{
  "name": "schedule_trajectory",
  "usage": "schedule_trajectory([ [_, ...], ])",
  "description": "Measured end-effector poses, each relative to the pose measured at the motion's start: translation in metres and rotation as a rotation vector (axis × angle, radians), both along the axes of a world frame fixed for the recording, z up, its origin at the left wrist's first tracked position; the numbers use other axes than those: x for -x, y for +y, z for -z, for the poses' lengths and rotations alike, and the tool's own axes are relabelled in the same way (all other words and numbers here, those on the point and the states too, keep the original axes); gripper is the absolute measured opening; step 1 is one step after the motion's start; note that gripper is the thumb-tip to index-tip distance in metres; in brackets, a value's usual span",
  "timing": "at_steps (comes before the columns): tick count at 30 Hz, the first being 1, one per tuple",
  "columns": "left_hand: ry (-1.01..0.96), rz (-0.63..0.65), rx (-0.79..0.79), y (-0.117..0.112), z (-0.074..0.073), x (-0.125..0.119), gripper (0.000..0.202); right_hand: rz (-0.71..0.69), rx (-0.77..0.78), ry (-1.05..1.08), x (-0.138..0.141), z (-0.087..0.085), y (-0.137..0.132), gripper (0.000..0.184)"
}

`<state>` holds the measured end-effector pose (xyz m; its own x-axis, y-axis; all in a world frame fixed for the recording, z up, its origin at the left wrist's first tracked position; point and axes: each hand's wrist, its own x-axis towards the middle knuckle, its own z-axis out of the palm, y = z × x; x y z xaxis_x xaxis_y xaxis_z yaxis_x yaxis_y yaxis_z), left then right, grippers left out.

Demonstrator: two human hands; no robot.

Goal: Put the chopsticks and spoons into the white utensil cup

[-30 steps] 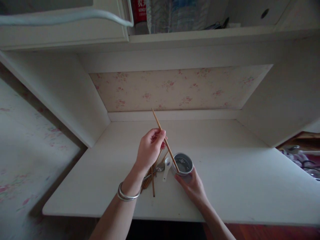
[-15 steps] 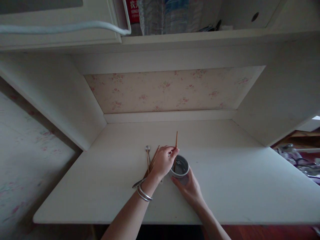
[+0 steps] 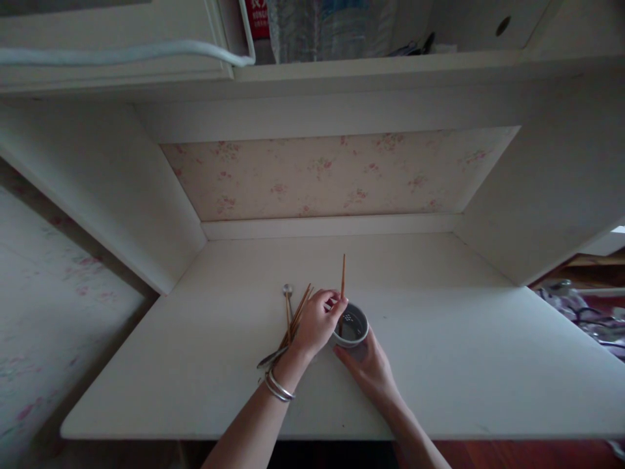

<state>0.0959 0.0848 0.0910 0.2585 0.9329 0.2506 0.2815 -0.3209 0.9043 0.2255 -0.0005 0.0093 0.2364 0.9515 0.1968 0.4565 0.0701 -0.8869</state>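
Note:
My left hand [image 3: 319, 322], with silver bangles on its wrist, pinches a brown wooden chopstick [image 3: 343, 277] between thumb and fingers. The chopstick stands nearly upright, its lower end inside a grey utensil holder [image 3: 360, 339] with drain holes in the bottom. My right hand [image 3: 374, 371] is wrapped round the holder's near right side and tilts it slightly. Several more chopsticks [image 3: 299, 316] lie in a loose pile left of my left hand. Among them are a spoon [image 3: 288, 290] with its bowl toward the back and another metal utensil [image 3: 268, 359], partly hidden by my wrist.
The white desktop [image 3: 439, 358] runs between side panels, with a flowered back wall [image 3: 322, 172] behind. Overhead, a shelf [image 3: 390, 71] carries clear plastic-wrapped bottles [image 3: 336, 29] and a red package [image 3: 258, 18]. A white cable [image 3: 122, 53] crosses at upper left.
My left hand has slid slightly down along the chopstick toward the holder's rim. The holder and my right hand have hardly moved.

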Motion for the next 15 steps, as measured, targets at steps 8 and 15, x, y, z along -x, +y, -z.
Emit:
schedule_trajectory([
  [8,-0.062,-0.194,-0.016,-0.057,0.016,0.027,0.023,0.016,0.077,0.018,-0.001,-0.004,-0.002,0.059],
  [15,-0.022,-0.023,0.216,-0.131,0.047,0.039,0.021,0.003,0.081,0.012,-0.003,0.002,0.0,0.077],
])
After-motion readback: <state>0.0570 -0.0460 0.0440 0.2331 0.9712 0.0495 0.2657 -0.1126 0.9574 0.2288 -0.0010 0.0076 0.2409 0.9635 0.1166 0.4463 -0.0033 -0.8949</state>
